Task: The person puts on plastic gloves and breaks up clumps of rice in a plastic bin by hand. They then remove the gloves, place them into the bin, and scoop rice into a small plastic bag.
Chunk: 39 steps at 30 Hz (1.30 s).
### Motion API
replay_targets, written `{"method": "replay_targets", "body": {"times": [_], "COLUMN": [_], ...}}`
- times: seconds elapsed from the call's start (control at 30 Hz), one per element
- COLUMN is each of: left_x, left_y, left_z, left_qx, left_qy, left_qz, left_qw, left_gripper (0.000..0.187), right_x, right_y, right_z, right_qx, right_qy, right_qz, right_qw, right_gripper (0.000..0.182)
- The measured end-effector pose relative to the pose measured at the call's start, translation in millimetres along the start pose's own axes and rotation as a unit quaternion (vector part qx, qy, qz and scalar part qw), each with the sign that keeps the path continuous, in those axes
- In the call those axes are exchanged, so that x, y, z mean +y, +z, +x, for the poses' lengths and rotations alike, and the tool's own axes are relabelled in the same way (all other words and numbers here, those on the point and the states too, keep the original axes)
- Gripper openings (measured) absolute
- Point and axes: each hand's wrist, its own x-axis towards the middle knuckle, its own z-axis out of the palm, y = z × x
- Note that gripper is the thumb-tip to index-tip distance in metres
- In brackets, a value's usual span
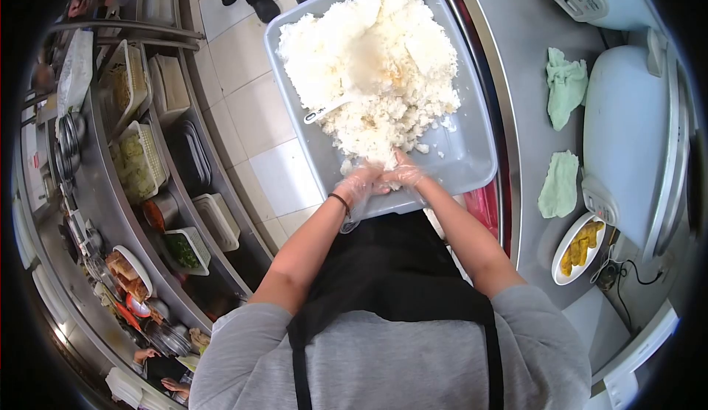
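A large grey tub point(461, 161) holds a big heap of white rice point(413, 49), brownish in one patch near its middle. A white rice paddle point(327, 109) lies on the heap, its handle toward the left wall. At the tub's near end, my left hand point(361, 181) and my right hand point(405, 171) are side by side in clear plastic gloves. Both are cupped around a clump of rice, with some rice on the fingers. A dark band circles my left wrist.
Rice cookers point(627, 144), green cloths point(558, 185) and an oval dish of yellow food point(580, 249) are on the right counter point(527, 108). Leftward, shelves hold food baskets point(139, 161) and trays point(216, 222). A person's dark shoes point(264, 6) show beyond the tub; another person's hands point(175, 386) appear lower left.
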Motion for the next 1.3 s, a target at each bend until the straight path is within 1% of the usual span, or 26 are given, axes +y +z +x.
{"method": "replay_targets", "body": {"times": [0.07,0.13,0.2,0.23,0.27,0.3,0.33,0.37,0.4,0.43,0.47,0.5,0.53,0.6,0.67,0.7,0.73,0.77,0.8,0.9,1.03,1.07,1.1,1.13,1.2,1.3], "left_x": [16,53,85,79,70,64,73,81,87,81,68,67,67,72,82,84,79,73,76,91,135,134,134,137,149,151], "left_y": [7,15,18,10,-2,-9,-3,5,11,10,7,9,12,18,15,12,7,3,2,0,-10,-19,-26,-34,-48,-52], "left_z": [-11,-22,-29,-28,-27,-25,-29,-30,-32,-27,-20,-21,-22,-26,-33,-37,-35,-33,-38,-62,-85,-81,-74,-65,-49,-37], "left_qx": [0.035,0.069,0.055,0.056,0.040,0.018,0.019,0.075,0.123,0.123,0.180,0.233,0.235,0.279,0.259,0.239,0.242,0.245,0.244,0.162,0.188,0.314,0.422,0.423,0.424,0.429], "left_qy": [-0.044,-0.080,-0.125,-0.124,0.113,0.339,0.339,0.196,0.032,0.033,0.062,0.089,0.089,0.156,0.131,0.104,0.105,0.136,0.165,0.211,0.116,0.217,0.304,0.304,0.179,0.198], "left_qz": [-0.026,-0.050,0.264,0.264,0.458,0.607,0.607,0.374,0.099,0.098,0.223,0.342,0.341,0.080,0.113,0.147,0.146,0.252,0.356,0.429,0.365,0.489,0.585,0.585,0.652,0.652], "left_qw": [0.998,0.993,0.955,0.955,0.881,0.718,0.718,0.903,0.987,0.987,0.956,0.906,0.906,0.944,0.950,0.954,0.954,0.926,0.887,0.863,0.904,0.785,0.622,0.622,0.603,0.593], "left_gripper": [0.036,0.029,0.024,0.024,0.027,0.029,0.029,0.031,0.032,0.032,0.034,0.035,0.035,0.050,0.054,0.058,0.058,0.059,0.059,0.059,0.057,0.045,0.033,0.033,0.015,0.010], "right_x": [-43,-53,-61,-63,-64,-62,-57,-44,-55,-78,-92,-93,-92,-110,-119,-135,-151,-160,-161,-145,-160,-156,-154,-159,-167,-164], "right_y": [0,-1,-11,-15,-18,-19,-21,-21,-23,-27,-29,-22,-25,-33,-40,-43,-46,-48,-48,-46,-23,-20,-18,-18,-19,-21], "right_z": [-17,-19,-19,-19,-18,-17,-14,-6,-9,-16,-20,-10,-10,-16,-14,-17,-20,-26,-23,10,47,59,67,69,76,85], "right_qx": [-0.003,0.106,0.119,0.130,0.129,0.148,0.167,0.167,0.167,0.168,0.168,0.212,0.211,0.207,0.161,0.122,0.076,0.083,0.083,0.105,0.022,-0.016,-0.054,-0.054,-0.113,-0.098], "right_qy": [0.061,0.067,0.058,0.050,0.048,0.033,0.018,-0.038,-0.039,-0.005,0.030,0.000,0.000,0.115,0.095,0.066,0.033,-0.029,-0.031,-0.145,-0.060,-0.025,0.011,0.011,0.045,0.099], "right_qz": [-0.047,-0.043,-0.037,-0.029,-0.029,-0.015,-0.001,-0.015,-0.016,-0.005,0.005,-0.200,-0.201,-0.104,-0.077,-0.285,-0.480,-0.498,-0.498,-0.421,-0.535,-0.557,-0.577,-0.577,-0.644,-0.612], "right_qw": [0.997,0.991,0.991,0.990,0.990,0.988,0.986,0.985,0.985,0.986,0.985,0.957,0.957,0.966,0.979,0.948,0.873,0.863,0.863,0.889,0.842,0.830,0.815,0.815,0.756,0.779], "right_gripper": [0.085,0.070,0.063,0.055,0.055,0.053,0.050,0.046,0.046,0.046,0.047,0.052,0.052,0.063,0.074,0.073,0.073,0.060,0.060,0.044,0.043,0.045,0.048,0.048,0.057,0.064]}}
